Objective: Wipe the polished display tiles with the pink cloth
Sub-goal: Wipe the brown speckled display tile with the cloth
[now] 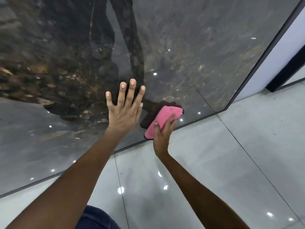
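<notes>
A large polished dark marble display tile (189, 52) stands upright in front of me, glossy and full of reflections. My left hand (124, 108) lies flat on it with straight, spread fingers, near its lower edge. Just to the right, my right hand (162, 134) grips a folded pink cloth (163, 119) and presses it against the tile, close to the bottom edge. Thumb and fingers curl round the cloth's lower half. The cloth's dark reflection shows in the tile beside it.
A dark frame edge (257, 63) runs along the tile's right side, with a pale wall panel (280, 55) beyond. Glossy light-grey floor tiles (231, 154) spread below and to the right. My dark trouser leg (97, 219) shows at the bottom.
</notes>
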{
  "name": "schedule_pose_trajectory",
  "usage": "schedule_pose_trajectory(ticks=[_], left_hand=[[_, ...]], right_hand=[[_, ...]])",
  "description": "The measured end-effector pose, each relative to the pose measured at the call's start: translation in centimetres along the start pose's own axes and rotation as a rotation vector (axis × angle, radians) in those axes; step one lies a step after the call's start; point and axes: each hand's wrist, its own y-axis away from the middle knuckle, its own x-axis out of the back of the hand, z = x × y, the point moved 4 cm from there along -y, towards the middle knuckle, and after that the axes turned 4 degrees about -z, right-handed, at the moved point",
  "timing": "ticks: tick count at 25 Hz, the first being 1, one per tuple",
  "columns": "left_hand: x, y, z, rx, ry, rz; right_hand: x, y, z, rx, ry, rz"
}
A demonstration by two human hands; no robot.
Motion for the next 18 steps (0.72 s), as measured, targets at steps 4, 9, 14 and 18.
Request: schedule_pose_trajectory(ticks=[4, 9, 14, 18], left_hand=[[3.9, 3.9, -5.5, 0.216, 0.148, -0.018], [3.1, 7.9, -9.6, 0.303, 0.033, -0.052], [2.0, 8.3, -9.7, 0.242, 0.019, 0.02], [2.0, 8.2, -9.5, 0.257, 0.012, 0.002]], right_hand=[[4.4, -6.6, -3.5, 0.322, 0.106, 0.264], [-2.1, -2.6, -6.4, 0.708, 0.431, 0.309], [-5.0, 1.4, 6.9, 1.498, 1.207, -0.462], [3.6, -4.2, 7.8, 1.153, 1.084, -0.344]])
